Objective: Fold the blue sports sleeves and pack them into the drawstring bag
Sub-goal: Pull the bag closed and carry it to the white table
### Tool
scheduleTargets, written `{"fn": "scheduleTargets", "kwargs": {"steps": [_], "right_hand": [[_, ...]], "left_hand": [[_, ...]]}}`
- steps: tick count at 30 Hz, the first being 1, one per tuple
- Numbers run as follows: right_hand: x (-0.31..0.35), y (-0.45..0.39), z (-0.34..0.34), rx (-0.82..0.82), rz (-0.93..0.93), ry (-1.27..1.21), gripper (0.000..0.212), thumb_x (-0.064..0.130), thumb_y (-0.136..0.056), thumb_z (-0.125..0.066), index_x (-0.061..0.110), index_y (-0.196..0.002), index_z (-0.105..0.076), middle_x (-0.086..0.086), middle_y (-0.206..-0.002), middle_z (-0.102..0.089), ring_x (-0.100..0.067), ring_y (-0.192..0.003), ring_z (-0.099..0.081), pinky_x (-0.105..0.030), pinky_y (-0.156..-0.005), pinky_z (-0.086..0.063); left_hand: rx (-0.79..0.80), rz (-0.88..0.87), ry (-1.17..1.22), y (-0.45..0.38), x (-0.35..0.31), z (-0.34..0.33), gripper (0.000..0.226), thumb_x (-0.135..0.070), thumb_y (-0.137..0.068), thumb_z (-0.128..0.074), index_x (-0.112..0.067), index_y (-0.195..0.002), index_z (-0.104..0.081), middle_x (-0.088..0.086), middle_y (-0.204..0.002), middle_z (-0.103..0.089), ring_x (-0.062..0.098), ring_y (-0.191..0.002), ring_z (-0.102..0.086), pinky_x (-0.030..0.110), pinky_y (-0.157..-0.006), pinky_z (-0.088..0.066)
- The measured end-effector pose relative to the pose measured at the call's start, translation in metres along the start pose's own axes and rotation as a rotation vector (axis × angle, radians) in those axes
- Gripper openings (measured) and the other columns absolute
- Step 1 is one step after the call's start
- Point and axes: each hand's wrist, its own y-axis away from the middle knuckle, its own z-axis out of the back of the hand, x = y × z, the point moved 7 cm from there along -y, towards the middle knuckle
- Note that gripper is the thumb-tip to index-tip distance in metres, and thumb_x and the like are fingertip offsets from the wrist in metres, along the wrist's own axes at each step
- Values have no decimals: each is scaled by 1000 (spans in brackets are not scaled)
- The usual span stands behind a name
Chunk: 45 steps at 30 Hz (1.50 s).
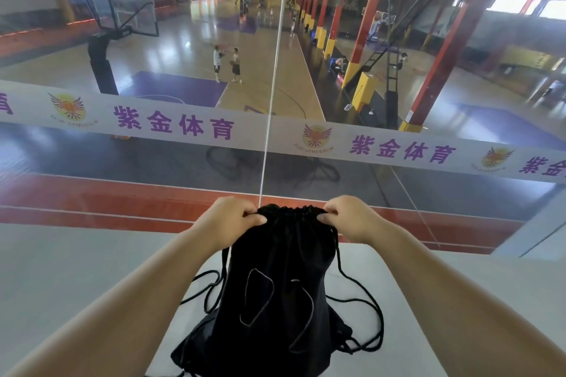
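Big glass pane (398,86) ahead of you, pale table (76,269) under your arms, and the black bag (275,300) stands upright on it in the middle. Your left hand (228,222) and right hand (352,217) pinch its gathered mouth, fingers clenched on cloth, cords (358,300) trailing both sides.

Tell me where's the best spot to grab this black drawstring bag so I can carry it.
Probably at the gathered neck of the black drawstring bag, coming from above. The top is cinched into a narrow bunch, and the left hand and right hand already pinch it from either side. The loose cords trail in loops on the white surface, so they would likely tangle.
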Motion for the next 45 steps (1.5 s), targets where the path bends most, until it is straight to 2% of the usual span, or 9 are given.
{"fn": "scheduleTargets", "kwargs": {"steps": [4,8,13,17,22,26,33,41,45], "right_hand": [[20,9,27,-123,113,-28,27,31,-95,-52,9,-84,-62,3,-70,-57,-11,-63,-52,-28,-64,-42],[38,20,48,-164,207,-14,27,32,-99,-42,13,-94,-61,0,-90,-63,-15,-82,-59,-31,-76,-47],[0,40,63,-213,161,30,20,33,-99,-44,33,-81,-54,17,-79,-61,-3,-76,-57,-26,-69,-43],[-14,60,51,-237,114,32,24,31,-99,-44,35,-77,-53,18,-75,-57,-2,-73,-56,-21,-65,-40],[-17,76,71,-309,39,-26,39,45,-96,-45,16,-71,-51,-3,-64,-55,-17,-60,-50,-35,-61,-43],[-12,92,80,-349,-19,-71,48,48,-94,-47,16,-59,-36,1,-55,-37,-14,-53,-38,-30,-58,-36],[22,129,89,-404,-86,-232,49,48,-95,-46,14,-62,-33,-4,-57,-37,-17,-51,-40,-33,-61,-43],[83,208,124,-662,-6,-449,50,38,-98,-43,23,-50,-46,-9,-59,-31,-23,-57,-31,-38,-62,-30],[107,281,149,-874,54,-710,44,25,-100,-45,16,-57,-43,1,-51,-36,-14,-47,-31,-29,-53,-30]], "left_hand": [[-66,-12,75,6,-9,32,29,-32,-91,-56,-22,-65,-60,-3,-68,-60,12,-60,-56,22,-58,-42],[-70,-32,73,17,-14,57,23,-35,-93,-53,-23,-78,-65,-4,-82,-66,12,-78,-61,24,-70,-46],[-167,-5,113,35,1,77,26,-32,-92,-55,-30,-68,-64,-12,-74,-64,2,-71,-57,20,-66,-40],[-183,19,133,40,9,64,23,-34,-91,-57,-29,-70,-67,-12,-88,-68,2,-86,-61,17,-69,-40],[-212,6,92,38,-4,68,33,-43,-91,-53,-17,-75,-66,4,-71,-64,22,-64,-58,29,-62,-43],[-179,-4,115,42,-12,71,34,-43,-90,-54,-16,-73,-66,-2,-49,-41,12,-43,-35,27,-50,-33],[-122,-102,199,55,-37,87,33,-44,-88,-58,-15,-75,-66,-3,-52,-43,14,-48,-38,29,-56,-37],[-13,-379,520,89,-119,111,29,-33,-93,-53,-18,-70,-63,-3,-51,-41,13,-49,-37,27,-54,-38],[47,-478,705,116,-163,125,30,-33,-94,-51,-13,-74,-62,-6,-49,-44,10,-45,-37,25,-50,-37]]}}
